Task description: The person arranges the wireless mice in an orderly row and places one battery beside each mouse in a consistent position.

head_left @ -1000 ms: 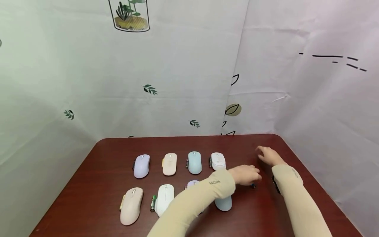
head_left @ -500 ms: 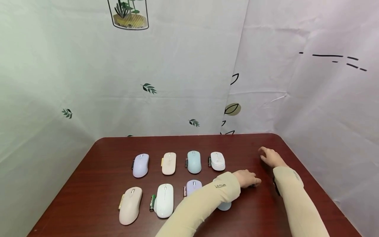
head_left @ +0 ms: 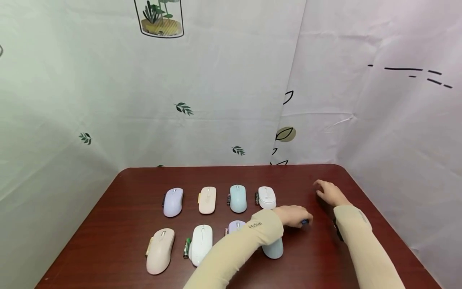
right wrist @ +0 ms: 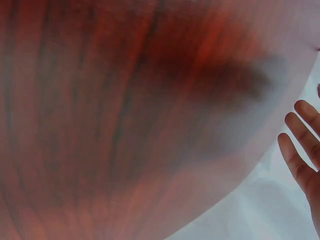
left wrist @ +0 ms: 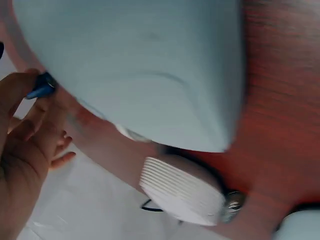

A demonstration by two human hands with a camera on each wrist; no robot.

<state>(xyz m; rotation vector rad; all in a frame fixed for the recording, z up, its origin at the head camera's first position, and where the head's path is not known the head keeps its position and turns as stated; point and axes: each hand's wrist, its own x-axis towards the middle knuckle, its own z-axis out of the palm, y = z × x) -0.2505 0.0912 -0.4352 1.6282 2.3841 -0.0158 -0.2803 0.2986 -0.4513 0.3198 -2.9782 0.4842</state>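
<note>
My left hand (head_left: 291,216) reaches across to the right side of the table and pinches a small blue battery (left wrist: 43,86) between thumb and finger. Under the left sleeve, a grey-blue computer mouse (head_left: 273,249) shows only its rear end in the head view; it fills much of the left wrist view. Behind that sits a white mouse (head_left: 267,197) with a dark battery (head_left: 257,198) along its left side. At the far right, my right hand (head_left: 330,193) holds nothing, its fingers loosely bent near the tabletop.
Several more mice stand in two rows with batteries beside them: a light blue mouse (head_left: 238,198), a beige mouse (head_left: 207,200), a white mouse (head_left: 201,243) with a green battery (head_left: 187,247). A printed curtain (head_left: 216,80) hangs behind the dark red table (head_left: 108,241).
The left hand went down to the table beside the grey-blue mouse and now comes back slightly up and left with the blue battery in its fingers. The right hand stays nearly still.
</note>
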